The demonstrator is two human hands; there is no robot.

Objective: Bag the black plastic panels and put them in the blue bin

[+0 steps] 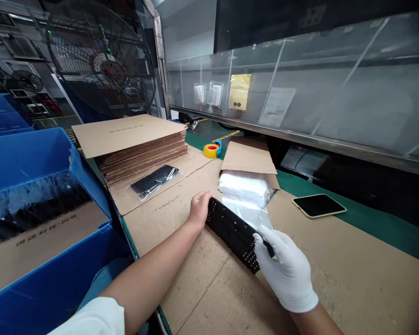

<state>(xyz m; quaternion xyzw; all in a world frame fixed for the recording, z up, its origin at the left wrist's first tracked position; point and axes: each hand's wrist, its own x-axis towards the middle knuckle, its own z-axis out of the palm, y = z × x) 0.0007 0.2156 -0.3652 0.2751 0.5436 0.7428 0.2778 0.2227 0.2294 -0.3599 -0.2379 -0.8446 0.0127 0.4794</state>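
A long black perforated panel [233, 232] is held tilted above the cardboard-covered table. My left hand [199, 209], bare, grips its far left end. Around the near right end are the fingers of my right hand [285, 266], which wears a white glove. Just behind the panel lies a stack of clear plastic bags [245, 188], partly under a folded cardboard piece [247, 156]. A similar black part in a clear bag [154, 181] rests on the table to the left.
A cardboard stack [143, 151] stands at the back left, beside blue bins [91, 181] with bagged black parts. Tape rolls [211, 150] lie at the back. A phone [319, 205] is on the right. A large fan [104, 65] stands behind.
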